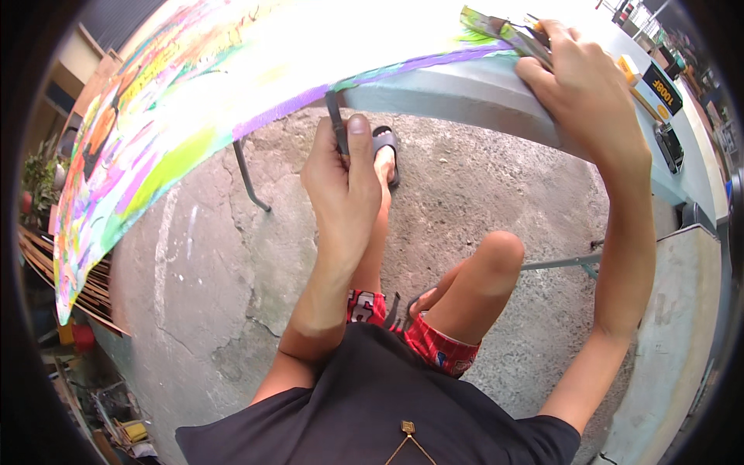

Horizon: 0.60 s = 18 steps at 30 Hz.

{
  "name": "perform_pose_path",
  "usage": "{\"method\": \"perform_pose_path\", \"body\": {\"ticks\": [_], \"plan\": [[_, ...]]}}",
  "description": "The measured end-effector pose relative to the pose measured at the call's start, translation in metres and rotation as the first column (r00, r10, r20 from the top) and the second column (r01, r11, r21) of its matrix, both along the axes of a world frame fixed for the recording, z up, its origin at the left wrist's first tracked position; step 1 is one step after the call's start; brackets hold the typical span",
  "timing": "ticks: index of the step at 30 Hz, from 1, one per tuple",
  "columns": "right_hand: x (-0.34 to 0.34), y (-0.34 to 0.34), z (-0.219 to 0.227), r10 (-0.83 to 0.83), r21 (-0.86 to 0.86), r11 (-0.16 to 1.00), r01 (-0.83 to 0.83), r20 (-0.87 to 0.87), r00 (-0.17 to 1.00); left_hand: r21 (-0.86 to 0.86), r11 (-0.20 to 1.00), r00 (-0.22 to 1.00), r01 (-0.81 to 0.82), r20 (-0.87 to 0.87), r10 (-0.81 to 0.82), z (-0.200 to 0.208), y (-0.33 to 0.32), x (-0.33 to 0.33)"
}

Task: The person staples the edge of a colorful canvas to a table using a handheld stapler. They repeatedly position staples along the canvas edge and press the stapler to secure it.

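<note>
A large painted sheet (167, 167), bright with green, purple, pink and orange paint, spreads across the table, its middle washed out by glare. My left hand (341, 178) is closed around a dark flat strip (335, 116), thumb pointing up. The strip's upper end meets the sheet's purple near edge; its exact kind is unclear. At the far right, my right hand (577, 85) curls over the tabletop, its fingers on a flat paint-smeared piece (500, 32) streaked green and brown. Small dark and orange bits show by those fingertips, partly hidden.
A yellow and black box (655, 87) and a glossy black object (669, 147) lie on the pale blue table (465, 93), right of my right hand. A thin metal leg (249, 178) stands below the sheet. Beneath are my legs and cracked concrete floor (209, 256). Wooden strips (101, 287) are stacked left.
</note>
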State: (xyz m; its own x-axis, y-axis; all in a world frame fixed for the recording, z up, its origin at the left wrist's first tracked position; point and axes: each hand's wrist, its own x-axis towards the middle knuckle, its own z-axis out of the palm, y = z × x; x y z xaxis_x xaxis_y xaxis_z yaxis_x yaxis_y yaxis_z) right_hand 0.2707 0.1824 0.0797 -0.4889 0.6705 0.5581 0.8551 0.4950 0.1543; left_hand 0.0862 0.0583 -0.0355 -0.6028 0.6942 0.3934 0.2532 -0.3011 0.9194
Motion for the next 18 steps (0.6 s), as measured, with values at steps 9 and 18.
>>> {"method": "perform_pose_path", "body": {"ticks": [9,18], "plan": [[0.035,-0.066,0.005,0.052,0.205,0.978,0.049,-0.459,0.887,0.082,0.993,0.992,0.081,0.089,-0.088,-0.02,0.011,-0.009],[0.091,-0.128,-0.092,0.27,0.208,0.957,-0.202,-0.893,0.36,0.036,0.99,0.989,0.134,0.066,-0.136,-0.008,-0.013,-0.015]]}}
